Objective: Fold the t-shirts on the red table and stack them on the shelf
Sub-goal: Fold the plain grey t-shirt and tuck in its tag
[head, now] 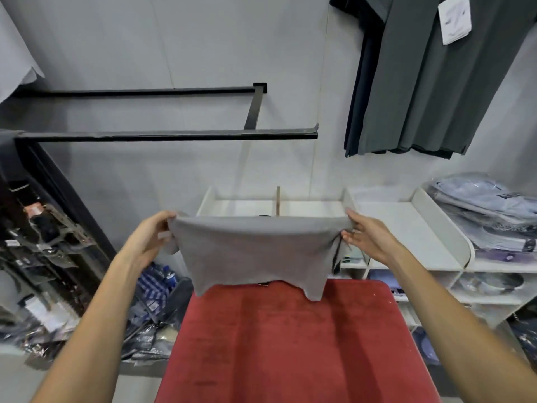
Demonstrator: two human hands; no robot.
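— While held up like that, any clue how the grey t-shirt [255, 251] will handle?

— Soft and light, judging by the sag along the top edge and the limp lower corners. No stiffness at all; likely to slump wherever unsupported. Not slippery-looking, plain knit cloth.

— Where to take hold?

— At the two upper corners, as now. Left hand [148, 239] pinched closed on the left corner, thumb over the cloth; right hand [366, 237] pinched on the right corner, the other fingers loosely spread. Each grip closed on fabric only, nothing else held.

— And where, exactly?

— In the air, above the far end of the red surface [290, 344], lower hem hanging just over it; touching or not, cannot tell. White shelf [406, 222] behind and to the right, with bagged garments [488, 210] at its far right.

— Which way round?

— Long axis left to right between the hands, stretched fairly taut. Apparently already doubled over, hanging flat-on toward the camera. Neck end and hem hard to tell apart from here.
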